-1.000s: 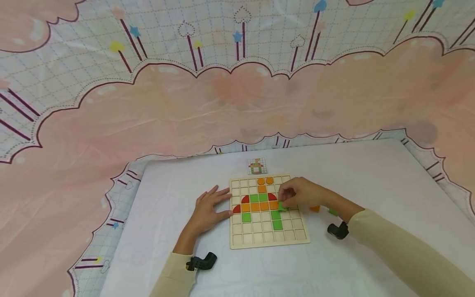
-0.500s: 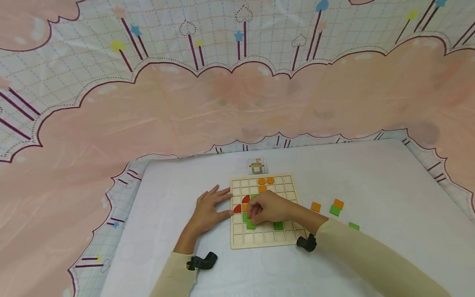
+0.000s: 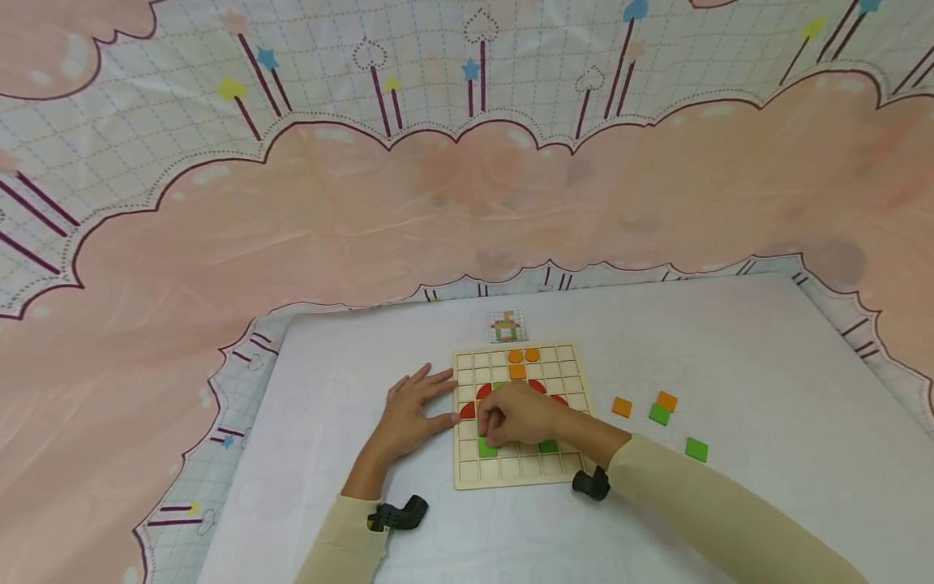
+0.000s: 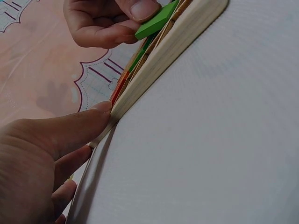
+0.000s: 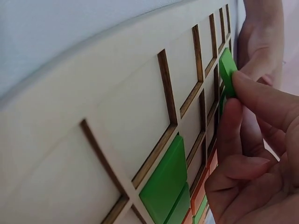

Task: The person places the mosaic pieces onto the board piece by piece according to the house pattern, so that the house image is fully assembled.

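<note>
A wooden grid board (image 3: 529,470) lies on the white table, with green, orange and red pieces set in its cells. My right hand (image 3: 521,414) is over the board's lower left part and pinches a green square tile (image 3: 487,447) between thumb and finger. In the right wrist view that green tile (image 5: 227,70) is tilted, one edge at a grid cell. My left hand (image 3: 412,414) has its fingers spread along the board's left edge, the thumb touching it near a red quarter-round piece (image 3: 468,410). Part of the pattern is hidden under my right hand.
A small picture card (image 3: 507,326) lies beyond the board's far edge. To the right are loose squares: an orange tile (image 3: 622,407), another orange tile (image 3: 667,400) touching a green one (image 3: 660,414), and a separate green tile (image 3: 696,449). A patterned cloth (image 3: 438,211) hangs behind.
My right hand has carried the green tile from the board's right side leftward to the lower left cells, tilting it down there. My left hand has stayed at the board's edge.
</note>
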{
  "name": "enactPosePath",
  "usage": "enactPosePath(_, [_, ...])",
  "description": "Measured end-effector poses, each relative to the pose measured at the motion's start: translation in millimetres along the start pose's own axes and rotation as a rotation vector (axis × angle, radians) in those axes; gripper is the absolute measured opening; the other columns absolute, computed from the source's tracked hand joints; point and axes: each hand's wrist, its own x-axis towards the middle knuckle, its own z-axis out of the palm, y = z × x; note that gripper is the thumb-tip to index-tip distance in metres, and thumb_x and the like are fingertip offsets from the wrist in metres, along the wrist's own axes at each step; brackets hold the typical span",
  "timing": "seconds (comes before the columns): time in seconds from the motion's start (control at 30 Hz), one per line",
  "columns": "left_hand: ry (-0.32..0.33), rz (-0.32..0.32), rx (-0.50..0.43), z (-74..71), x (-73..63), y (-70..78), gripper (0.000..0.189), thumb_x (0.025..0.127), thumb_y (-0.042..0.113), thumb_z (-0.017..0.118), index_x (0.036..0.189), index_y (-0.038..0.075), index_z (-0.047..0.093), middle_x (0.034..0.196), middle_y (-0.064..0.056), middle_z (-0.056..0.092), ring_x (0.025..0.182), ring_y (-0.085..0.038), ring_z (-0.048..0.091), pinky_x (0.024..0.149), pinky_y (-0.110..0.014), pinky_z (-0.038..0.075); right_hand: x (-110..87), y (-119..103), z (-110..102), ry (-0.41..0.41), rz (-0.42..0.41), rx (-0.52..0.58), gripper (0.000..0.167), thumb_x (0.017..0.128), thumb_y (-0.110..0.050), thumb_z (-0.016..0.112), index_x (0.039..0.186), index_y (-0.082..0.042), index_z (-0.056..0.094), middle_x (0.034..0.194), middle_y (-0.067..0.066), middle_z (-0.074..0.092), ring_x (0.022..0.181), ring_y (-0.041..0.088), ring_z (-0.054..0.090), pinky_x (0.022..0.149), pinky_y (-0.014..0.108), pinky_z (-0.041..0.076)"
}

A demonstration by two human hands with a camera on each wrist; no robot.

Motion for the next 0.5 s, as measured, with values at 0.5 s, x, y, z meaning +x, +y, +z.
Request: enactPosePath(0.5, [0.006,0.004,0.002,0.5,0.3,-0.6,0.057,0.085,0.035,0.082,0.138,0.02,0.066,0.156,0.006,0.051,0.158,-0.027,0.025,0.125,-0.059,0.01,-1.7,-0.3,0.4,0.015,0.011,-0.02,0.012,0.085,-0.01,0.082,0.084,-0.018,0.073,0.073,-0.01,0.067,0.072,0.008,0.061,0.067,0.022,0.051])
